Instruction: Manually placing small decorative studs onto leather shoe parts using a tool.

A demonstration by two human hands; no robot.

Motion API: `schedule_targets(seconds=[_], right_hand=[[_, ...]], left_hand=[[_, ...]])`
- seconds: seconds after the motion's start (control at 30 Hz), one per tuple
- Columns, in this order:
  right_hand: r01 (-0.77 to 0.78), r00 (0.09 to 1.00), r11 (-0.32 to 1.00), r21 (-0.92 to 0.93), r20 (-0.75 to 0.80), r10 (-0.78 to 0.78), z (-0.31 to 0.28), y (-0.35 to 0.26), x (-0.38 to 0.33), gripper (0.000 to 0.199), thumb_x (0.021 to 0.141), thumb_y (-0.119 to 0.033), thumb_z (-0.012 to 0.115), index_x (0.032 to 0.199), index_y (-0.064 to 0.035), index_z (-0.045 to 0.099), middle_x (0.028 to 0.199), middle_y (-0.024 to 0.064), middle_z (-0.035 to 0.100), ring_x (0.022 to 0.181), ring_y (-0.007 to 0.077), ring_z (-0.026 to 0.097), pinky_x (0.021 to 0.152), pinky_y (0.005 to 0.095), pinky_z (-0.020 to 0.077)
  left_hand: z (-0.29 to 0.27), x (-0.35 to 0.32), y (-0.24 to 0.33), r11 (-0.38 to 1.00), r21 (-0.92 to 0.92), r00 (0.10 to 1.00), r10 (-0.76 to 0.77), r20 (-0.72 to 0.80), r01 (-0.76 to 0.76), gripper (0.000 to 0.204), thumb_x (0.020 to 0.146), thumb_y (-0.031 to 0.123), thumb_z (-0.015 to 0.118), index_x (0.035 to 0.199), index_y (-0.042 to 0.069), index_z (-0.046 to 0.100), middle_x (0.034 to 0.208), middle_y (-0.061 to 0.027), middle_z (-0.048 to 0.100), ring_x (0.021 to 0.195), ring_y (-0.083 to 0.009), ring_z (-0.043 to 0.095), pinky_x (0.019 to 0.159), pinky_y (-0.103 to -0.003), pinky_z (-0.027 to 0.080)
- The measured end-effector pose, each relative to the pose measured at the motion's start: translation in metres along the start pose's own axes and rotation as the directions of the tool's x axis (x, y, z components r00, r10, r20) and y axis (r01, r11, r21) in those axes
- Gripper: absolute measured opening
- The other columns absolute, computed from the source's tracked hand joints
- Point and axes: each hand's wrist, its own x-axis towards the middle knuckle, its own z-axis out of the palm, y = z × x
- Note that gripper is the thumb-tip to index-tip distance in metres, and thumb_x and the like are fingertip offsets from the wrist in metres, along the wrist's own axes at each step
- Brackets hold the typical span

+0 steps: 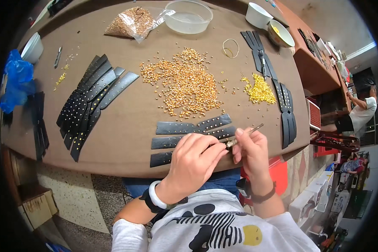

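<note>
Three black straps with small metal studs lie side by side at the table's near edge. My left hand (195,157) is over the nearest black strap (160,159), its fingers closed around the right end, which they mostly hide. In my right hand (252,151), thumb and fingers pinch a slim metal tool (256,128). The tool's thin shaft points up and right; its thicker end (231,144) meets the left fingertips. Just beyond the straps spreads a heap of copper-coloured studs (189,86). To its right sits a smaller pile of yellow metal pieces (259,90).
Studded black straps are stacked at left (92,98), with others at right (285,109) under a pen-like tool (262,63). Farther back are a bag of studs (132,21), a clear tub (188,17) and bowls (280,33). Another person (361,111) is at far right.
</note>
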Motion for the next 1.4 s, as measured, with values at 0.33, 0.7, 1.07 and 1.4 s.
schedule_targets(seconds=[0.33,0.7,1.07,1.4], right_hand=[[-0.329,0.934,0.878,0.347,0.256,0.249,0.004,-0.005,-0.008,0.025,0.096,-0.025,0.058,0.078,-0.0073,0.057,0.060,0.0042,0.060,0.043,0.0090,0.052,0.040,0.0234,0.0461],[-0.329,0.940,0.828,0.455,0.240,0.242,0.001,0.005,-0.005,0.026,0.098,-0.028,0.055,0.086,-0.0059,0.061,0.063,0.0029,0.062,0.050,0.0091,0.055,0.046,0.0266,0.0492],[-0.326,0.942,0.817,0.475,0.239,0.237,0.001,0.005,-0.005,0.028,0.098,-0.029,0.055,0.086,-0.0047,0.062,0.063,0.0026,0.062,0.050,0.0094,0.055,0.048,0.0269,0.0499],[-0.256,0.962,0.845,0.469,0.210,0.176,0.001,0.007,-0.009,0.025,0.097,-0.026,0.056,0.090,-0.0032,0.064,0.066,0.0025,0.063,0.050,0.0086,0.056,0.049,0.0269,0.0526]], left_hand=[[0.000,0.003,0.001,0.201,-0.779,0.769,-0.424,0.478,0.595,0.009,0.090,0.004,0.066,0.094,-0.003,0.064,0.089,-0.0048,0.066,0.077,-0.0099,0.062,0.070,-0.023,0.053],[0.012,0.007,0.011,0.122,-0.845,0.773,-0.486,0.407,0.521,0.016,0.092,0.005,0.063,0.105,-0.004,0.064,0.093,-0.0067,0.067,0.083,-0.0112,0.065,0.077,-0.025,0.055],[0.016,0.007,0.010,0.077,-0.835,0.738,-0.517,0.433,0.545,0.015,0.091,0.003,0.063,0.104,-0.005,0.065,0.092,-0.0081,0.069,0.081,-0.0118,0.066,0.075,-0.025,0.056],[0.016,0.005,0.011,0.179,-0.814,0.760,-0.510,0.404,0.553,0.016,0.093,0.004,0.060,0.106,-0.005,0.065,0.094,-0.0088,0.069,0.083,-0.0123,0.066,0.077,-0.026,0.056]])
